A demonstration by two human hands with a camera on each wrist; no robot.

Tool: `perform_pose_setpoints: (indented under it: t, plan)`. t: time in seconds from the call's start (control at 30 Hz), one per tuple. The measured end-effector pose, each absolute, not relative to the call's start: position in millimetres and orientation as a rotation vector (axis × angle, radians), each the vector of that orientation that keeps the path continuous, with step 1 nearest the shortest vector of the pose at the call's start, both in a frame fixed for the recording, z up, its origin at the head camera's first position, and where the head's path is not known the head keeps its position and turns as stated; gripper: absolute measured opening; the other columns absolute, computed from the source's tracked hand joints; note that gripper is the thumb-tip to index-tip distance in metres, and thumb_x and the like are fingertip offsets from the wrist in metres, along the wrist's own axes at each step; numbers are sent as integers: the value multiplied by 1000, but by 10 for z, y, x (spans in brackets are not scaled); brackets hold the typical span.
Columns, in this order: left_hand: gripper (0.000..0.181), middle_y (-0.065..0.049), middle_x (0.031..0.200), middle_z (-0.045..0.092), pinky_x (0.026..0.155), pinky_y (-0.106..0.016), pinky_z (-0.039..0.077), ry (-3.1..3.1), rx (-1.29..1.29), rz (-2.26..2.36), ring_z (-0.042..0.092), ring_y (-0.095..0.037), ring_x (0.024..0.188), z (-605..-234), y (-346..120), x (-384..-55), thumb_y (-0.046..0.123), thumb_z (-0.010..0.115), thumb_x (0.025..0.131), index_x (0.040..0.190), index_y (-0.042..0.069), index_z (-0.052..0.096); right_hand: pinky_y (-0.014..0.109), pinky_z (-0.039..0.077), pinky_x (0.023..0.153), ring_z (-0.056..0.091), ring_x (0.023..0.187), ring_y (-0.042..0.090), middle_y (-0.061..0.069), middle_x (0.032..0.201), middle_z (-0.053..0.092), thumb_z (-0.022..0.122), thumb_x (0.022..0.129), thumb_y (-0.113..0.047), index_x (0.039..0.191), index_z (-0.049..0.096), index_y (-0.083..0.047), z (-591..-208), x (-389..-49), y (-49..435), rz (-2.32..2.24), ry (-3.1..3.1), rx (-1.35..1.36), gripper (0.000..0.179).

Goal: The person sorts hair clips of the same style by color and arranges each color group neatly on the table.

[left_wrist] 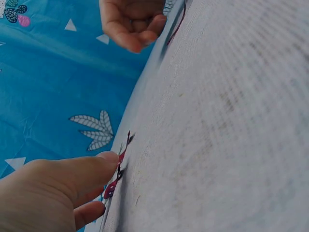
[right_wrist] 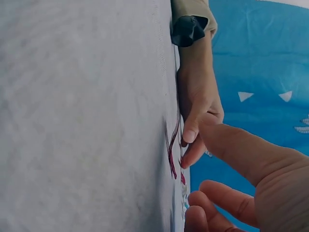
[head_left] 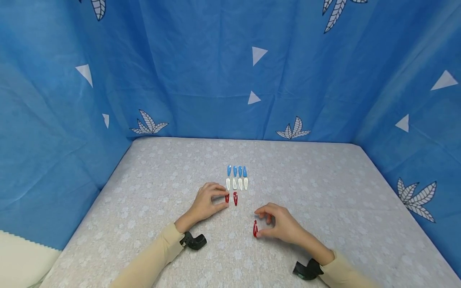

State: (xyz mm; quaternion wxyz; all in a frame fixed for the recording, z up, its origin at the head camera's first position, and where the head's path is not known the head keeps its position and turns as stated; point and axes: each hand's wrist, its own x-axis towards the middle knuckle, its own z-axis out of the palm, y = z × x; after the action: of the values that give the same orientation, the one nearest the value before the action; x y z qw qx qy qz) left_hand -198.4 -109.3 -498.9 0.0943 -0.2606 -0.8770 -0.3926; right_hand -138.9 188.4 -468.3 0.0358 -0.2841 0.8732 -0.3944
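Note:
My left hand (head_left: 209, 201) is at the left end of a row of red snap hair clips. Its thumb and forefinger span a red hair clip (head_left: 227, 198) end to end, the tips right at its two ends. Just to the right lies a second red hair clip (head_left: 235, 199). Lower right, my right hand (head_left: 281, 225) is held with thumb and fingers apart beside a third red hair clip (head_left: 255, 229). The thumb tip overlaps this clip's near end in the head view, while the right wrist view shows the clip (right_wrist: 172, 152) beyond the spread fingers.
Beyond the red clips are a row of white hair clips (head_left: 240, 184) and, farther back, a row of blue hair clips (head_left: 240, 171). All lie on a pale flowered tablecloth (head_left: 306, 176). Blue curtains (head_left: 216, 80) enclose the back and sides.

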Motion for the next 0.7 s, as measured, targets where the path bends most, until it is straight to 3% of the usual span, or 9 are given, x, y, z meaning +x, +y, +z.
perform_pose_setpoints:
  t: [0.7]
  plan:
    - [34, -13, 121, 75, 106, -61, 43, -2615, -768, -1140, 58, -38, 125, -4982, -1078, -1985, 16, 89, 81, 111, 2, 81, 20, 45, 63, 45, 74, -1, -8, 93, 61, 100, 71, -27, 111, 74, -10, -4788, -1372, 1868, -1098, 2716, -865, 51]
